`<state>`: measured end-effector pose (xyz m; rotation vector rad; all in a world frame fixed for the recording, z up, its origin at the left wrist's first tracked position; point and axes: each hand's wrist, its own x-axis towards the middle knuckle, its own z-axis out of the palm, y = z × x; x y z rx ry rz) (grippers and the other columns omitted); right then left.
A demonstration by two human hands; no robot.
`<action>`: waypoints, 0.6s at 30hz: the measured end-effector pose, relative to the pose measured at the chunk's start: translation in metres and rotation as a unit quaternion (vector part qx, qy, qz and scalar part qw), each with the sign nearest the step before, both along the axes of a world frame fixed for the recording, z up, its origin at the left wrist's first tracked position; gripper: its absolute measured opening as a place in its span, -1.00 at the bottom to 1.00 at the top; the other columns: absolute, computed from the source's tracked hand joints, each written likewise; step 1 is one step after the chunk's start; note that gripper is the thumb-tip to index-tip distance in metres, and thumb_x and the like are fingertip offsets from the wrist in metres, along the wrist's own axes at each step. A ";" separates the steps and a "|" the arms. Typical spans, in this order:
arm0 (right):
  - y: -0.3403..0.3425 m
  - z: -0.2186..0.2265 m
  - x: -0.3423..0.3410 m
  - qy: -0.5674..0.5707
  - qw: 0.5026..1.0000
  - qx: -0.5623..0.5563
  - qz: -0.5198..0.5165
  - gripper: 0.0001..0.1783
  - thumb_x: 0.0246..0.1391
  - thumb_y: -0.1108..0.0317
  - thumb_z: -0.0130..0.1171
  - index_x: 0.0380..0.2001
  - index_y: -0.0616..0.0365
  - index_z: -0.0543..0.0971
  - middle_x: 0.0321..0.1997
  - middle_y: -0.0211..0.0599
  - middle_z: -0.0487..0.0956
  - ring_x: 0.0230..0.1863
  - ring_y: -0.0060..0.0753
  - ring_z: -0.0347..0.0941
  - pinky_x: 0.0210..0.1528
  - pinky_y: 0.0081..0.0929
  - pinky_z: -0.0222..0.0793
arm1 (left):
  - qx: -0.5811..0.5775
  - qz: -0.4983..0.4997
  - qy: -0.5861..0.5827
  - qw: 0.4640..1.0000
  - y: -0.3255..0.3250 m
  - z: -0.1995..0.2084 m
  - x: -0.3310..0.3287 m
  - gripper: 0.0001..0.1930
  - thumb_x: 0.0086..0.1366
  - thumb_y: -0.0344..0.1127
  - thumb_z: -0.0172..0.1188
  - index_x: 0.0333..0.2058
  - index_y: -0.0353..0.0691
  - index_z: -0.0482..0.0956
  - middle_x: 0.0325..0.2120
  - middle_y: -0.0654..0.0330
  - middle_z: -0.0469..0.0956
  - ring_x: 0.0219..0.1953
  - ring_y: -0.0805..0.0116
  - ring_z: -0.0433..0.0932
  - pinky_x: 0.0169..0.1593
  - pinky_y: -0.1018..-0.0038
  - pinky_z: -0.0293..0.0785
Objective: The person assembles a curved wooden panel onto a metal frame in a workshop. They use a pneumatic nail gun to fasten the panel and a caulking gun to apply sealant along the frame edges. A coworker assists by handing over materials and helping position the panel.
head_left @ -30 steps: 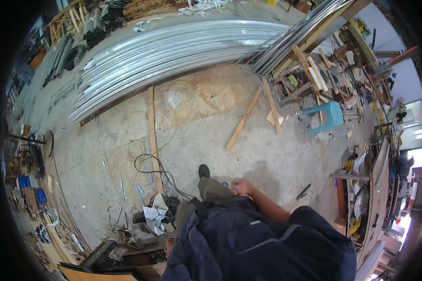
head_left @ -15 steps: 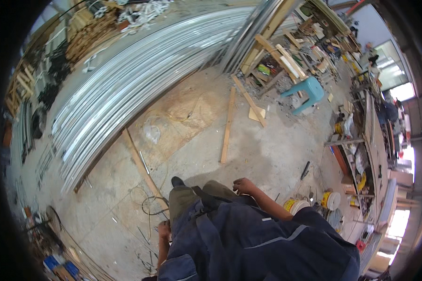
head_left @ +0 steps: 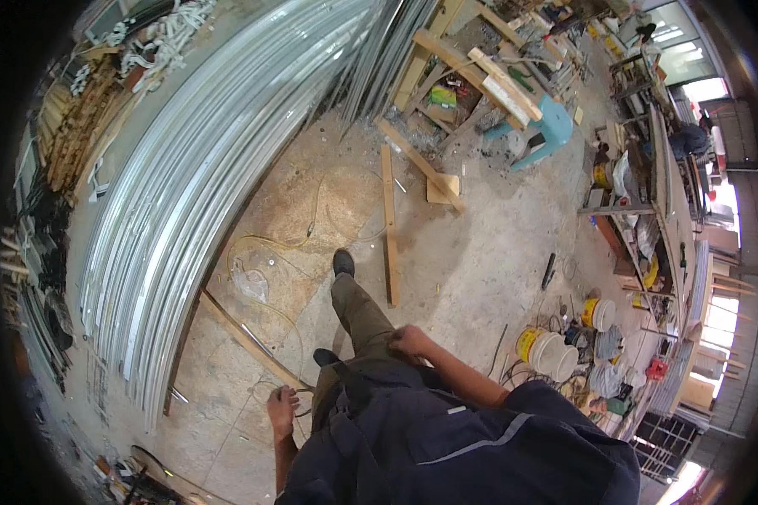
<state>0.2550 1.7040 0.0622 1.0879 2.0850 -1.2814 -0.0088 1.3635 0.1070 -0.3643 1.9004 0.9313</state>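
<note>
Yellow thin cable looped near feet: trip risk. Left hand curled, right hand on thigh; grips unclear.

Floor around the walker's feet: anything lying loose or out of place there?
Yes. A loose yellowish cable loops across the floor beside a crumpled clear plastic bag. A wooden plank lies by the forward foot, and a thin batten runs near the left hand. All are scattered where the person steps.

floor: dusty concrete, sawdust patch
left: long metal profiles
right: cluttered shelves, buckets
top: blue stool
light: daylight at right
</note>
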 end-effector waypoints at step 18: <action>0.105 -0.052 -0.114 -0.068 0.931 -0.190 -0.303 -0.64 0.17 0.28 0.20 -0.07 0.33 0.62 -0.38 -0.05 0.67 -0.60 -0.32 0.59 -0.48 -0.36 0.49 | -0.042 -0.380 0.090 0.920 0.255 -0.156 -0.147 -0.66 0.32 -0.14 0.15 -0.17 -0.34 0.64 -0.27 -0.14 0.64 -0.15 -0.13 0.61 -0.05 0.15 0.50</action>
